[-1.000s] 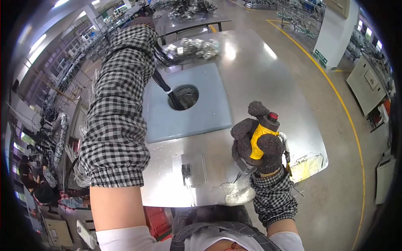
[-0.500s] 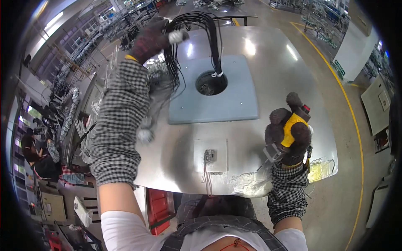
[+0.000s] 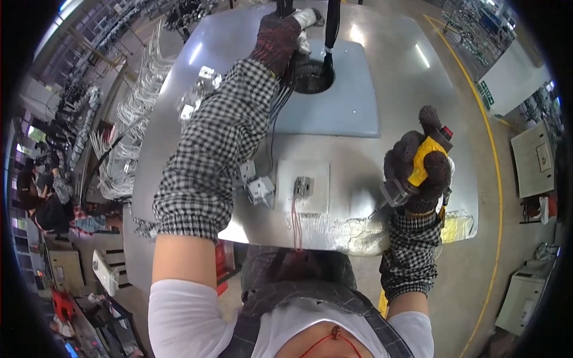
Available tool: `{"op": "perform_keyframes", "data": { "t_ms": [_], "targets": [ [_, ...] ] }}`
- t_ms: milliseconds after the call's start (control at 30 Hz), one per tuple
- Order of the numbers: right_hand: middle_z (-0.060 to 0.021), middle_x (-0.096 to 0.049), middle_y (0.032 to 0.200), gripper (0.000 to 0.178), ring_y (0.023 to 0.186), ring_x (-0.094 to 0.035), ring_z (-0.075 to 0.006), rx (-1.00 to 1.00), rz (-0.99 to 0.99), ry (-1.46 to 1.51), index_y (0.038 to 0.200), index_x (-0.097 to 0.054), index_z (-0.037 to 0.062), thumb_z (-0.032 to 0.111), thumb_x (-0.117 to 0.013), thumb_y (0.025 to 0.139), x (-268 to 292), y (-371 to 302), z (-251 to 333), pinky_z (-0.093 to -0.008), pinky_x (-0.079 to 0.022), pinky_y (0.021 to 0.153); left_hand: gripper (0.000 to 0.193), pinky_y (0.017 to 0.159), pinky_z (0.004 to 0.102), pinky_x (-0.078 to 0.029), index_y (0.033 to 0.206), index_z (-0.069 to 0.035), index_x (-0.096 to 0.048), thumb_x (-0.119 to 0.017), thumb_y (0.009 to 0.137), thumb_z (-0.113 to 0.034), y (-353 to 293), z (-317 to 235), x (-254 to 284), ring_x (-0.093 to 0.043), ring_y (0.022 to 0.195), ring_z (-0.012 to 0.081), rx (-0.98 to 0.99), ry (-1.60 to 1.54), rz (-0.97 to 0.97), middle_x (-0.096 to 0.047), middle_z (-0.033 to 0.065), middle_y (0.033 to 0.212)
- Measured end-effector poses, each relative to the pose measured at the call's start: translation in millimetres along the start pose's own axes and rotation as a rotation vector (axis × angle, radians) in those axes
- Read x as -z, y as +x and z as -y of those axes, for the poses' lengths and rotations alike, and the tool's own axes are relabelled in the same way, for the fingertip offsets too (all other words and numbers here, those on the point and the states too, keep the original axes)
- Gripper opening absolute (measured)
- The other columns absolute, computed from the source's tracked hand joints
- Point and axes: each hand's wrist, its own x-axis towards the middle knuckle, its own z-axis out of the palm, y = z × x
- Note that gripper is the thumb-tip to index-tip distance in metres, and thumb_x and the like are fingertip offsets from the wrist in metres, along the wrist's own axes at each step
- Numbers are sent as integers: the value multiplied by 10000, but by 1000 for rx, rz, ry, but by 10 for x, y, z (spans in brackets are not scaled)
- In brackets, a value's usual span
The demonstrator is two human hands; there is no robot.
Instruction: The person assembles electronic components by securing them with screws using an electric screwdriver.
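The right hand (image 3: 440, 170) is closed round the yellow tool (image 3: 421, 162), which is held above the table (image 3: 352, 156), to the right of the pad (image 3: 361, 89) and nearer the body. The left hand (image 3: 276, 45) is held over the pad's far left part; its grip cannot be told, as the fingertips are hidden. Thin wires (image 3: 280, 102) are seen hanging beneath it. By the pad's hole (image 3: 311, 88), a black bundle (image 3: 332, 30) is seen reaching in. Silver connectors (image 3: 261, 190) are scattered left of the pad and nearer the body.
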Motion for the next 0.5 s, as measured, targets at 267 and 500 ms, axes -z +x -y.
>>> {"op": "perform_keyframes", "data": {
  "t_ms": [267, 500],
  "targets": [
    [-122, -638, 795, 690, 525, -585, -171, -21, -97, -43, 1403, -398, 4, 256, -698, 834, -48, -3, -9, -366, -535, 512, 569, 803, 361, -484, 1259, -84, -548, -724, 833, -417, -672, -655, 519, -620, 877, 255, -328, 1092, 3, -633, 148, 992],
    [-119, -620, 815, 706, 626, -592, -189, 1, 112, -25, 1438, -367, 32, 255, -676, 843, 19, 89, 103, -408, -533, 572, 651, 575, 433, -526, 1293, -121, -522, -699, 812, -524, -3020, -494, 619, -700, 723, 290, -14, 1623, 389, -674, 107, 1040]
  ]
}}
